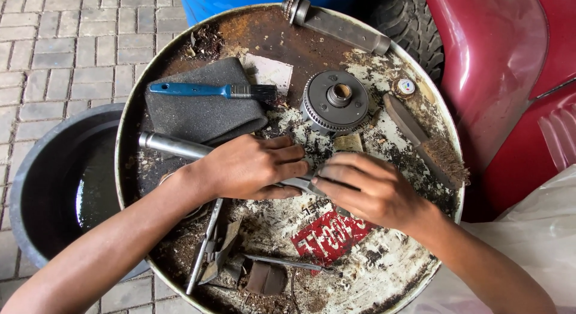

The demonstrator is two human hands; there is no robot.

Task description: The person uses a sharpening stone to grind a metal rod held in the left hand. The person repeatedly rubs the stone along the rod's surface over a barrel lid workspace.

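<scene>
My left hand point(249, 167) grips a long grey metal rod point(174, 146) that lies across the rusty top of a steel drum point(288, 254). My right hand point(366, 188) presses its fingers on the rod's other end, just beside my left fingertips. What lies under the right fingers is hidden. A round toothed metal gear part point(335, 101) sits just beyond both hands.
A blue-handled paintbrush point(210, 90) rests on a dark foam pad point(201, 110). A wire brush point(429, 140), a metal cylinder point(339, 25) and flat metal scraps point(210, 254) lie on the drum. A dark basin point(54, 182) stands left, a red vehicle body point(510, 68) right.
</scene>
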